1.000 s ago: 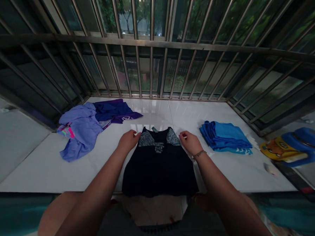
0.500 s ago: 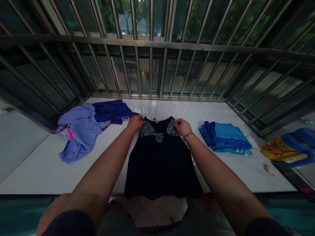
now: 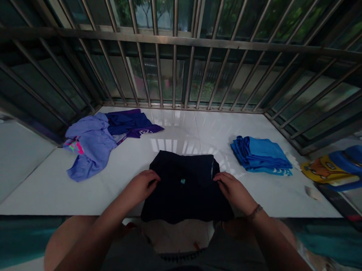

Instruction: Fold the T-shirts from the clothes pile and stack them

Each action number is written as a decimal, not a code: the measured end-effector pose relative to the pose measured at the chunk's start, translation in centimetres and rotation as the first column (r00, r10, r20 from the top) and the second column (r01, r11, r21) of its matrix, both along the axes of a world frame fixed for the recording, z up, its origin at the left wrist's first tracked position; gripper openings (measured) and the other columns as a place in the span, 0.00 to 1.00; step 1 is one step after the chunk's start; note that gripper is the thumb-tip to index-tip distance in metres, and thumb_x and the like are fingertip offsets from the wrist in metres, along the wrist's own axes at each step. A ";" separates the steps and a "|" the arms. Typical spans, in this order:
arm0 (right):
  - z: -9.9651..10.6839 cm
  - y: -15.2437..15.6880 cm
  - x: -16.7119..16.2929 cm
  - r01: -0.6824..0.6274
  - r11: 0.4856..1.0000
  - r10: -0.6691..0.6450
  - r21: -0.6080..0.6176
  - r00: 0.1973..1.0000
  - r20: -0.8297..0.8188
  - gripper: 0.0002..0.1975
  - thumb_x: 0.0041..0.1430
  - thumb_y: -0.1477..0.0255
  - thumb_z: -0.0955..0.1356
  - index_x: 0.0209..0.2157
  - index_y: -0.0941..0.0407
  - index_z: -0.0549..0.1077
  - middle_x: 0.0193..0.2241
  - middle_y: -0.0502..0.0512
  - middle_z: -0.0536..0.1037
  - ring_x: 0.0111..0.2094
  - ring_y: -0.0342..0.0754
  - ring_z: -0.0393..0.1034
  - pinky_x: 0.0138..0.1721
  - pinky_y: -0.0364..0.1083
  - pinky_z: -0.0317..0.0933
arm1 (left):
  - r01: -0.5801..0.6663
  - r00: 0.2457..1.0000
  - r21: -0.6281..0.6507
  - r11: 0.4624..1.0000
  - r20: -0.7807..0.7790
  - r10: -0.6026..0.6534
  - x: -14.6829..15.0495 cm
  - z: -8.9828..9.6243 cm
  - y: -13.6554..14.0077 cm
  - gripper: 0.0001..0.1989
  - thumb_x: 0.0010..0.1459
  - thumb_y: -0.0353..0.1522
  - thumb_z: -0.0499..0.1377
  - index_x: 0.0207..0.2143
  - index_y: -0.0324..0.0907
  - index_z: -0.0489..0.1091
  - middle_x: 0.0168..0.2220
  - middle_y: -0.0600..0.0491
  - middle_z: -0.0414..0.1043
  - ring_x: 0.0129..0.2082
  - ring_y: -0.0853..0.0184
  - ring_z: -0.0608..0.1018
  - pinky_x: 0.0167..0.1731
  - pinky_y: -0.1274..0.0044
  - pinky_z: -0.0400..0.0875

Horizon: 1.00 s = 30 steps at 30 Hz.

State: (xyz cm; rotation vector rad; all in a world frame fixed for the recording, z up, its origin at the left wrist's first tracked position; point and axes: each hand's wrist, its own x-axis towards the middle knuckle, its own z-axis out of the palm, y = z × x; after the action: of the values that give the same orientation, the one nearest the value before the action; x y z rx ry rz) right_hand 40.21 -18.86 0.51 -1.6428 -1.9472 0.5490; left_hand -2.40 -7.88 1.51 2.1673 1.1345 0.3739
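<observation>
A dark navy tank top (image 3: 184,196) lies on the white ledge, its upper part folded down over its body. The small pale-green tag (image 3: 182,181) shows near the middle of the cloth. At the garment's left side my left hand (image 3: 144,184) pinches the folded edge between thumb and fingers. My right hand (image 3: 235,190), with a bracelet at the wrist, pinches the folded edge on the right. The patterned chest panels are mostly hidden under the fold.
On the white ledge (image 3: 195,130), a lavender garment (image 3: 93,144) and dark purple clothes (image 3: 132,124) lie crumpled at left. Folded blue clothes (image 3: 261,153) sit at right, beside a yellow and blue jug (image 3: 331,168). Metal bars (image 3: 176,38) close off the back.
Both hands have drawn the tank top's shoulder end toward me and folded it down over the body. The lavender garment and the blue clothes have stayed in place.
</observation>
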 end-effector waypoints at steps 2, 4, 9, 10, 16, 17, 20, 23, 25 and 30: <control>-0.5 -1.0 0.1 0.130 0.991 -0.130 0.013 0.991 -0.004 0.13 0.72 0.67 0.64 0.48 0.50 0.80 0.47 0.58 0.84 0.50 0.57 0.81 0.57 0.57 0.74 | -0.135 0.990 0.019 0.991 0.036 0.134 -0.5 -0.4 -0.9 0.14 0.68 0.35 0.56 0.46 0.48 0.82 0.47 0.48 0.85 0.48 0.55 0.84 0.52 0.65 0.79; -0.5 -0.9 -0.2 0.244 0.970 -0.244 0.007 0.970 -0.018 0.14 0.74 0.62 0.64 0.49 0.51 0.79 0.45 0.58 0.85 0.45 0.56 0.82 0.52 0.55 0.75 | -0.230 0.971 0.043 0.972 0.071 0.227 -0.4 -0.7 -0.7 0.15 0.69 0.40 0.55 0.46 0.48 0.81 0.46 0.49 0.85 0.45 0.56 0.85 0.49 0.66 0.80; -0.1 1.9 -2.5 0.377 0.923 -0.377 -0.069 0.926 0.026 0.18 0.75 0.56 0.65 0.53 0.53 0.76 0.42 0.56 0.86 0.39 0.53 0.82 0.43 0.50 0.71 | -0.342 0.938 0.078 0.937 0.091 0.335 1.8 -1.0 2.1 0.18 0.71 0.46 0.57 0.52 0.47 0.78 0.42 0.51 0.84 0.41 0.58 0.85 0.46 0.69 0.78; -0.1 2.7 -3.1 0.398 0.914 -0.396 -0.081 0.917 0.047 0.18 0.75 0.56 0.66 0.55 0.53 0.75 0.42 0.56 0.86 0.40 0.54 0.83 0.43 0.49 0.71 | -0.366 0.930 0.078 0.927 0.074 0.361 2.5 -0.9 2.9 0.19 0.71 0.46 0.57 0.55 0.46 0.76 0.42 0.51 0.84 0.40 0.59 0.85 0.45 0.69 0.78; 0.6 8.6 -4.5 0.492 0.864 -0.458 -0.103 0.855 0.242 0.18 0.74 0.64 0.71 0.59 0.57 0.72 0.43 0.61 0.85 0.44 0.56 0.83 0.43 0.48 0.68 | -0.411 0.903 0.098 0.906 -0.095 0.420 6.2 -0.5 7.0 0.28 0.73 0.47 0.61 0.69 0.45 0.69 0.38 0.50 0.82 0.42 0.54 0.85 0.43 0.69 0.75; 0.7 9.4 -4.5 0.492 0.865 -0.458 -0.098 0.853 0.250 0.16 0.74 0.67 0.71 0.59 0.56 0.73 0.43 0.60 0.85 0.45 0.56 0.82 0.44 0.48 0.67 | -0.386 0.911 0.113 0.915 -0.110 0.398 6.4 -0.7 7.3 0.27 0.73 0.45 0.63 0.68 0.45 0.70 0.39 0.49 0.82 0.43 0.54 0.85 0.44 0.69 0.76; 0.7 10.8 -4.0 0.507 0.859 -0.479 -0.065 0.843 0.244 0.13 0.76 0.69 0.68 0.58 0.55 0.73 0.47 0.59 0.85 0.48 0.53 0.81 0.47 0.46 0.67 | -0.327 0.928 0.186 0.927 -0.122 0.352 6.2 -1.9 7.5 0.19 0.71 0.40 0.65 0.60 0.44 0.77 0.44 0.47 0.82 0.47 0.54 0.84 0.49 0.68 0.76; 0.1 10.8 -3.6 0.517 0.854 -0.487 -0.053 0.832 0.265 0.10 0.77 0.71 0.67 0.55 0.56 0.75 0.48 0.61 0.84 0.50 0.53 0.80 0.47 0.46 0.67 | -0.332 0.921 0.291 0.897 -0.105 0.375 5.3 -3.3 6.9 0.17 0.73 0.43 0.63 0.56 0.43 0.80 0.47 0.44 0.80 0.50 0.52 0.82 0.53 0.66 0.77; -0.2 10.3 -3.4 0.509 0.859 -0.475 -0.052 0.832 0.288 0.10 0.76 0.71 0.67 0.54 0.57 0.76 0.49 0.63 0.82 0.49 0.55 0.80 0.46 0.47 0.67 | -0.320 0.920 0.360 0.876 -0.102 0.378 4.8 -3.9 6.7 0.19 0.73 0.44 0.62 0.58 0.43 0.80 0.48 0.43 0.79 0.51 0.51 0.81 0.55 0.63 0.77; -0.1 9.9 -2.9 0.460 0.887 -0.444 0.031 0.833 0.329 0.13 0.77 0.69 0.66 0.56 0.57 0.76 0.53 0.66 0.78 0.48 0.56 0.78 0.49 0.49 0.69 | -0.207 0.962 0.456 0.866 -0.066 0.264 4.2 -4.4 8.3 0.20 0.76 0.42 0.59 0.61 0.43 0.78 0.59 0.39 0.77 0.58 0.48 0.79 0.61 0.57 0.76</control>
State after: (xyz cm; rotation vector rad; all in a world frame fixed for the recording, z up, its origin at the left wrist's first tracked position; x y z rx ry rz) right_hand 37.34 -8.98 0.36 -2.2554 -1.6652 0.1398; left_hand 1.82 0.41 -2.91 2.4756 1.5140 0.6699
